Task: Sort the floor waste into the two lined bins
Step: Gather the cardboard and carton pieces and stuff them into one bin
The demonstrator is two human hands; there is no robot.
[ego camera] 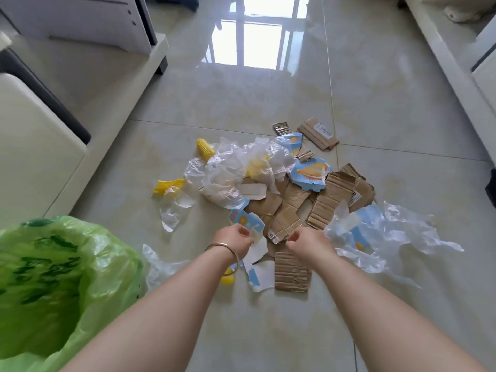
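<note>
A pile of waste lies on the tiled floor in front of me. It holds brown cardboard pieces, torn blue-and-white printed card, crumpled clear plastic and yellow corn cob pieces. My left hand, a bangle on its wrist, hovers over the near edge of the pile and pinches a printed card scrap. My right hand hangs beside it with curled fingers over a cardboard strip; I see nothing in its grip. One bin with a green liner stands at my lower left.
A cream sofa and a low white unit run along the left. A white cabinet base lines the right. More clear plastic spreads right of the pile, and another sheet lies beside the bin.
</note>
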